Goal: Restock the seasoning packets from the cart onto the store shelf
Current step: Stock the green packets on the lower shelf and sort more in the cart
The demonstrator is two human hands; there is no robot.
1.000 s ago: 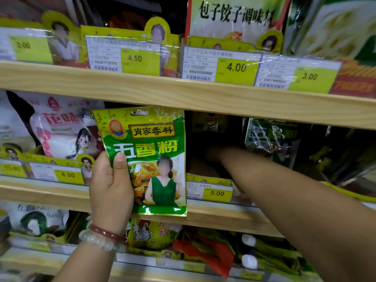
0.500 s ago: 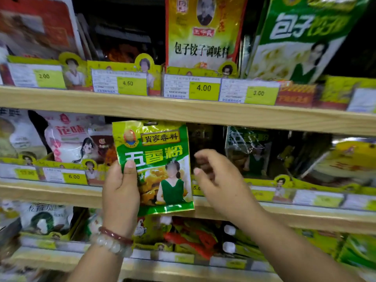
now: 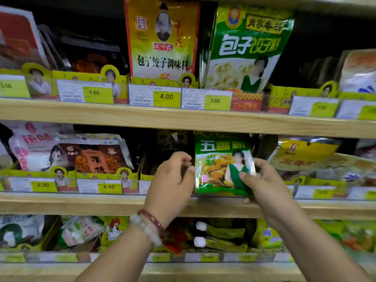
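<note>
A green seasoning packet [image 3: 218, 169] with white characters and a picture of a woman in green stands upright at the front of the middle shelf [image 3: 81, 204], its top tucked under the shelf above. My right hand [image 3: 264, 182] grips its lower right corner, thumb on the front. My left hand [image 3: 173, 180] hovers just left of the packet with fingers loosely curled, the thumb tip at the packet's left edge and nothing in its grasp. A dark gap in the shelf row lies behind my left hand. The cart is out of view.
Wooden shelves carry yellow price tags. On the upper shelf [image 3: 183, 119] stand a yellow packet [image 3: 162, 37] and a large green packet [image 3: 246, 47]. A pink-white bag [image 3: 30, 147] and an orange-brown packet [image 3: 95, 155] sit left; yellow bags [image 3: 305, 155] right. More packets fill the bottom shelf.
The green packet has passed from my left hand to my right and moved right into the middle shelf slot. My left hand has let go. The view has tilted upward.
</note>
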